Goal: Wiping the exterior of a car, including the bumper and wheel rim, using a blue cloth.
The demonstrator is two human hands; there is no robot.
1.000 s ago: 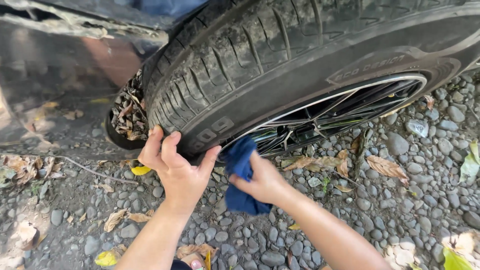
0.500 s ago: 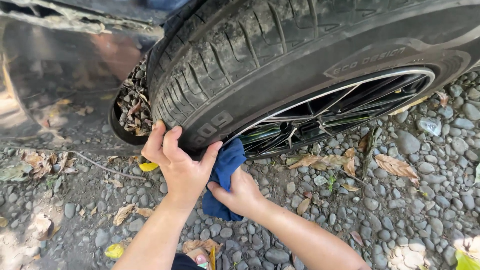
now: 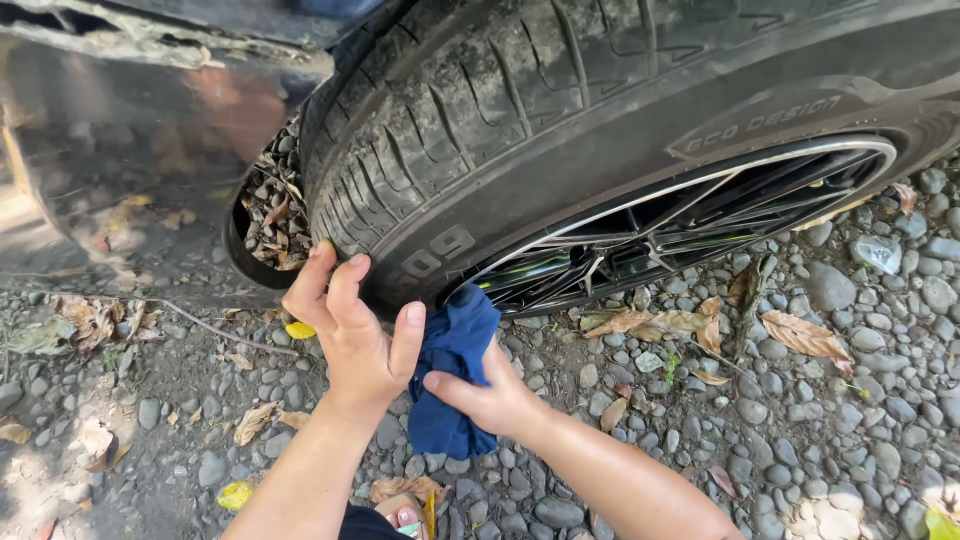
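Both bare hands work low against a car tyre (image 3: 520, 130), seen from above by the person's own head camera. Compared with a second ago, the view sits closer and the hands have shifted a little along the tyre's bottom edge, while the blue cloth (image 3: 452, 375) has risen from hanging loose below the rim to being pushed up against the sidewall. Left hand (image 3: 350, 335) is open, fingers spread and pointing upward, fingertips resting on the black rubber near the tread's edge, thumb angled out to the right and touching the cloth; its forearm rises straight from the bottom of the frame. Right hand (image 3: 490, 395) is closed around the blue cloth, bunching it so the upper part presses against the tyre just below the dark spoked wheel rim (image 3: 690, 225), with the lower part drooping toward the ground; its forearm comes in diagonally from the lower right. Grey gravel (image 3: 800, 420) covers the ground, scattered with dry brown leaves (image 3: 800, 335) and a small yellow leaf (image 3: 300, 330) just beside the left hand. Dead leaves are packed in the wheel arch (image 3: 270, 215), next to the dirty dark car body (image 3: 120, 150) on the left.
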